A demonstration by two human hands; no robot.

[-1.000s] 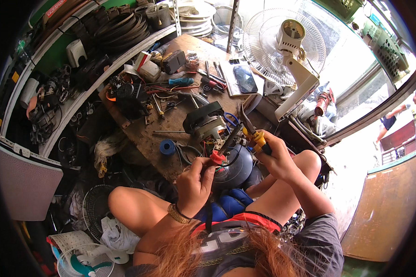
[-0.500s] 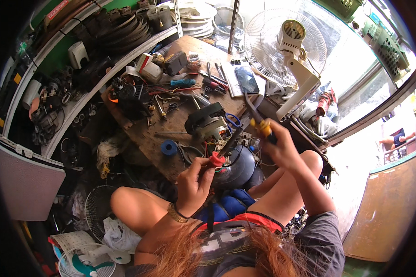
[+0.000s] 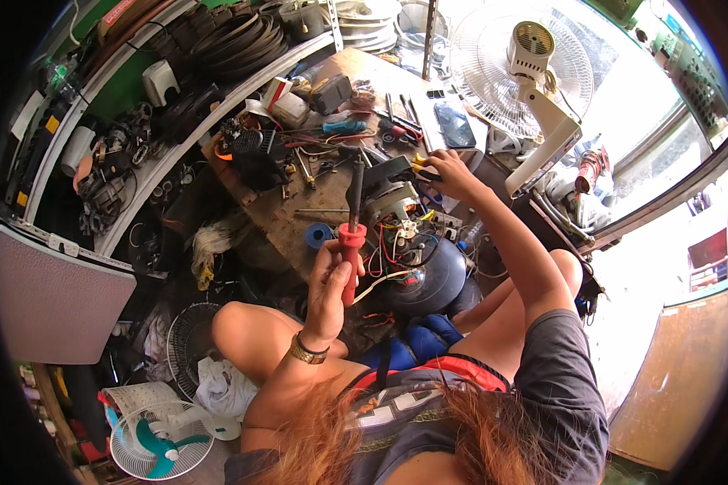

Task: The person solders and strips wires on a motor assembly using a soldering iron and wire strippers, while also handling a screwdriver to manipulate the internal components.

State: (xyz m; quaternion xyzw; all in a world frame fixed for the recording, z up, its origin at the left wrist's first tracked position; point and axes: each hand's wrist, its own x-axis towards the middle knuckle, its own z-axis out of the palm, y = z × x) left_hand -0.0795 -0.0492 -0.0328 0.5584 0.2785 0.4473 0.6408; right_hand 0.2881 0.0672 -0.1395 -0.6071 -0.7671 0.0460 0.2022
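My left hand (image 3: 329, 293) is closed around the red handle of a soldering iron (image 3: 353, 242), its dark barrel pointing up and away. Farther right, my right hand (image 3: 455, 175) reaches over the bench, its fingers around a yellow-handled tool (image 3: 420, 164); the rest of that tool is hard to make out. Between and beyond my hands stands an opened electric fan motor (image 3: 391, 202) with a black cover. Loose red, white, green and yellow wires (image 3: 400, 238) hang from it over a rounded grey-blue fan base (image 3: 435, 279). Blue-handled scissors (image 3: 431, 194) lie just under my right hand.
On the wooden bench (image 3: 267, 206) lie a blue tape roll (image 3: 318, 235), a blue-handled screwdriver (image 3: 344, 127), a phone (image 3: 455, 125) and several loose parts. A white fan (image 3: 534, 97) stands at the back right. Crowded shelves (image 3: 137, 194) curve along the left.
My right hand has moved forward and left with the yellow-handled tool, down toward the bench by the motor. My left hand has turned the soldering iron upright, away from the wires. The view has shifted slightly.
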